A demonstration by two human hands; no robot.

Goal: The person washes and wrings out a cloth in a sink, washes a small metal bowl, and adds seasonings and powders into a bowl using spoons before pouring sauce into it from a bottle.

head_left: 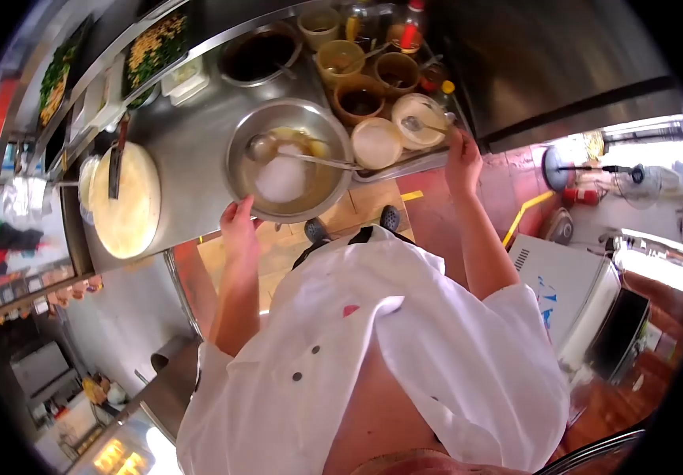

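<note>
A large steel bowl [240, 127] on the counter holds liquid and a white mound [280, 179], and a metal ladle [261, 148] rests in it with its handle across the right rim. My left hand [240, 231] has its fingers closed at the bowl's near left rim. Over at the condiment tray, my right hand [463, 165] pinches the handle end of a small spoon [413, 123], whose head lies in a tub of white contents [418, 136]. Beside that tub sits another white-filled tub [376, 144].
Several seasoning pots [359, 100] and bottles [410, 28] crowd the tray. A dark-filled basin [261, 55] stands behind the bowl. At left, a knife [117, 162] lies on a round cutting board [137, 207]. Food trays [155, 46] line a raised shelf.
</note>
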